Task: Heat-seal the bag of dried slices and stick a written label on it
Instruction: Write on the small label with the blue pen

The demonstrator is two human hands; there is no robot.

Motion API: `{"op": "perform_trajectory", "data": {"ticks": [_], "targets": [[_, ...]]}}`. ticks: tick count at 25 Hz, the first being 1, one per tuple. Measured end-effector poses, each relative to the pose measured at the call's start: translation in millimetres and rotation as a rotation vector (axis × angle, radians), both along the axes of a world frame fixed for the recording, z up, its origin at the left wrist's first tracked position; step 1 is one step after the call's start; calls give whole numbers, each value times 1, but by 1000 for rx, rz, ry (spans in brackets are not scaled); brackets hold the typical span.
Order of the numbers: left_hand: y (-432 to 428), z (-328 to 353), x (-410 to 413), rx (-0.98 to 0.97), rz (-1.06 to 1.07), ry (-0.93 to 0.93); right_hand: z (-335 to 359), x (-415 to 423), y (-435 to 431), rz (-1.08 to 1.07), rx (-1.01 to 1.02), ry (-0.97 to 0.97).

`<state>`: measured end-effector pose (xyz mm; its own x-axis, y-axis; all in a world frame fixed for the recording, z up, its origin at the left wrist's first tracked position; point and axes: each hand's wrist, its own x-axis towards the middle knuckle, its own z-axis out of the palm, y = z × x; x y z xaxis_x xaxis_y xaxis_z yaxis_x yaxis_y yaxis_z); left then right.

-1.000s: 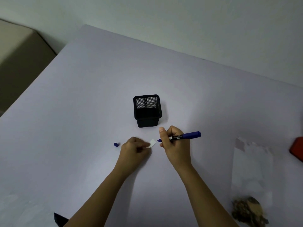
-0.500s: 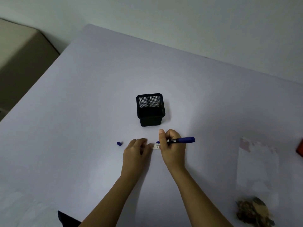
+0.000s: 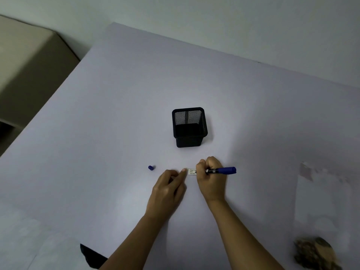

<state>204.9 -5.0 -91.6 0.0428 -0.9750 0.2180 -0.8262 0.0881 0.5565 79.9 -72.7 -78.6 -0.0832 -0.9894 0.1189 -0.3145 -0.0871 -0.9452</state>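
Note:
A small white label [image 3: 191, 171] with printed lines lies flat on the table in front of the black mesh pen holder [image 3: 189, 127]. My left hand [image 3: 169, 189] presses a fingertip on the label's left edge. My right hand [image 3: 212, 177] grips a blue marker [image 3: 224, 170], its tip resting on the label. The marker's blue cap [image 3: 150, 167] stands on the table to the left. The clear bag [image 3: 319, 207] lies at the right, with the brown dried slices [image 3: 316, 254] bunched at its near end.
The pale table [image 3: 116, 117] ends at a left edge beside a beige box [image 3: 25, 61]. A dark object [image 3: 91, 256] pokes in at the bottom edge near my left forearm.
The label went from being held raised between my hands to lying flat on the table. My left fingertip now pins it and the marker tip has come down onto it.

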Motion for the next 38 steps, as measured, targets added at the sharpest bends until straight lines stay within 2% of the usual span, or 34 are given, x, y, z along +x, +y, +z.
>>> {"op": "perform_trajectory", "data": {"ticks": [24,38], "targets": [[-1,1,-3,34,56,-27,-8,-1,3,-16,19,52],[-4,2,-4,21,63,-62,-8,0,1,-6,5,10]]}}
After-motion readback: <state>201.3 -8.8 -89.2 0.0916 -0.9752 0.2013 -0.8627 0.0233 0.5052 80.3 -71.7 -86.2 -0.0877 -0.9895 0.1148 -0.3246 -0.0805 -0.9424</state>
